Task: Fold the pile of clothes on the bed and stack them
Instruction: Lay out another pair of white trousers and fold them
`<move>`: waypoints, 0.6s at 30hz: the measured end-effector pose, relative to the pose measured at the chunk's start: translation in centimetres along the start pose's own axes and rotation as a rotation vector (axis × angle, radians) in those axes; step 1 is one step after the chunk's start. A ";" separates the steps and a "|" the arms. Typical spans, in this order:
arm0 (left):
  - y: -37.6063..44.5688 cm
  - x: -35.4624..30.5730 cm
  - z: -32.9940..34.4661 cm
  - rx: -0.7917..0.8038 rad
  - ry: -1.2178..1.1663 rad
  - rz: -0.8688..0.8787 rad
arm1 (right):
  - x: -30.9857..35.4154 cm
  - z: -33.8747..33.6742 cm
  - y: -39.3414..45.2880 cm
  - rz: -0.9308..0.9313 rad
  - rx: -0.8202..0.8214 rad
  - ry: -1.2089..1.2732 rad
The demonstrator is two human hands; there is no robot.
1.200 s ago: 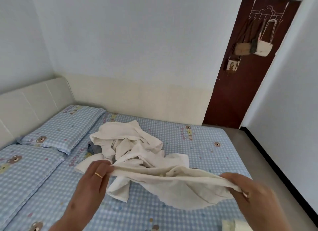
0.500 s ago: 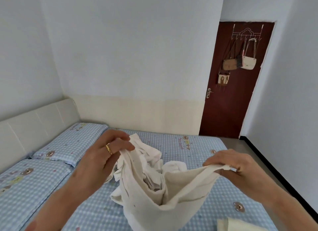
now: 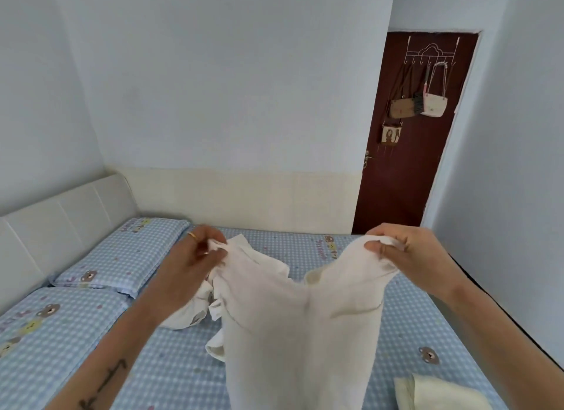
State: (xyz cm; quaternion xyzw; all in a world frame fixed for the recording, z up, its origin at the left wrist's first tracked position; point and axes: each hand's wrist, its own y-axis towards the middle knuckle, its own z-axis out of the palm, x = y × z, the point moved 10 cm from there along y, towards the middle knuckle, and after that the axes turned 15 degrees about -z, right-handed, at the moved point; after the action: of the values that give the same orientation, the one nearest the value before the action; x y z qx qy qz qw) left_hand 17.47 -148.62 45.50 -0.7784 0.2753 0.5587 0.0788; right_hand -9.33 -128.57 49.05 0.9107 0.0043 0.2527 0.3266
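Hands hold a cream garment [image 3: 293, 324] raised above the bed [image 3: 396, 327]. Left hand [image 3: 195, 263] pinches one top corner between its fingers [image 3: 213, 246]; right hand [image 3: 409, 254] pinches the other, fingers curled round the cloth. Remaining pile [image 3: 198, 309] lies on the bed behind the garment; a folded piece [image 3: 439, 394] lies at the bed's near right.

The white garment [image 3: 293, 318] is soft matt cloth with a fine weave, creased where it hangs. The bed [image 3: 427, 324] wears a matt checked cotton-like sheet printed with bears, and the pillow [image 3: 122, 257] matches it. The headboard [image 3: 61, 214] looks like smooth padded cream leatherette with a faint sheen. The door [image 3: 406, 177] is dark, smooth, slightly glossy wood; its hook rack [image 3: 430, 54] is thin metal wire.
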 end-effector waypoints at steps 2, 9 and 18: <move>2.4 2.1 -2.5 -0.161 0.043 -0.088 | -2.9 0.0 0.9 0.126 -0.023 -0.060; 6.5 4.4 -0.6 -0.412 0.018 -0.295 | -6.8 5.3 4.3 0.437 -0.188 -0.082; 6.5 1.5 8.1 -0.224 -0.384 -0.351 | -4.0 13.9 6.2 0.545 -0.401 0.491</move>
State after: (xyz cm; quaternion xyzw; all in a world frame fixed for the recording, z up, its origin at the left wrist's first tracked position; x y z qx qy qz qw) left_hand 7.75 -151.05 42.34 -0.6980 0.0528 0.7006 0.1384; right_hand -7.40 -142.34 41.73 0.7095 -0.2085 0.5353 0.4080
